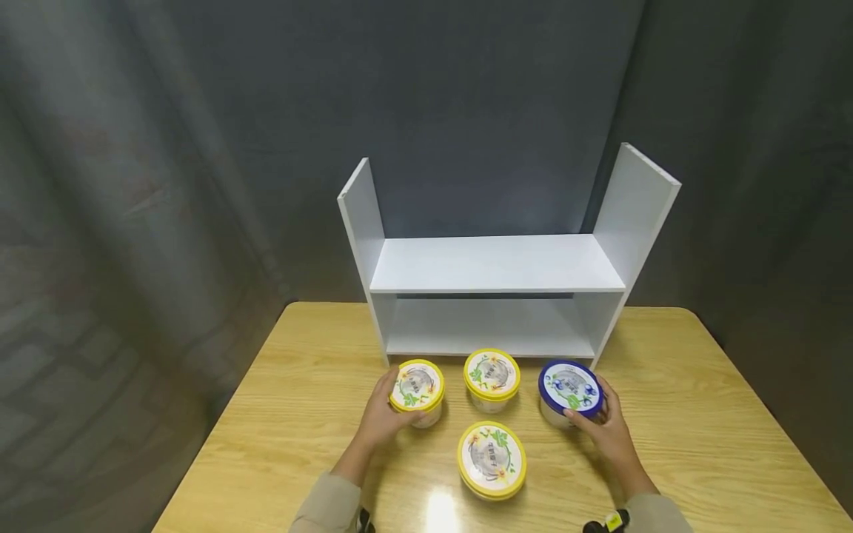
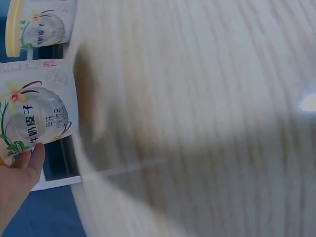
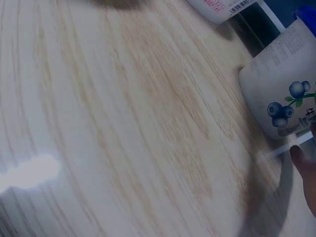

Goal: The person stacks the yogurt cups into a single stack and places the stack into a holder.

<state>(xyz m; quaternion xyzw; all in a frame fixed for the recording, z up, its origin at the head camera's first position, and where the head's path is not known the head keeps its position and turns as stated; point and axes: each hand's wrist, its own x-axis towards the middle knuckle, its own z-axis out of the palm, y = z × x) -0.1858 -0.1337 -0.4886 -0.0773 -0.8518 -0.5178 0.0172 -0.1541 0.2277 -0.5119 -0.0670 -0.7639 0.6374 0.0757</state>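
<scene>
My left hand point(image 1: 381, 422) holds the side of a yellow-lidded tub point(image 1: 420, 386), thumb toward the front and fingers along its left. Printed flowers and lettering show on that tub's white wall point(image 2: 37, 106) in the left wrist view. On the right, my right hand point(image 1: 609, 431) is curled round a blue-lidded tub point(image 1: 570, 388) with blueberries printed on it. Its thumb point(image 3: 302, 160) lies low beside the tub in the right wrist view. A second yellow-lidded tub point(image 1: 492, 374) stands between the two held ones. Another yellow-lidded tub point(image 1: 492, 460) sits closer to me.
Just behind the tubs stands a white two-tier shelf point(image 1: 496, 264) with tall side panels. The wooden table point(image 1: 266, 414) extends to both sides. Grey curtains point(image 1: 480, 111) hang behind and around it.
</scene>
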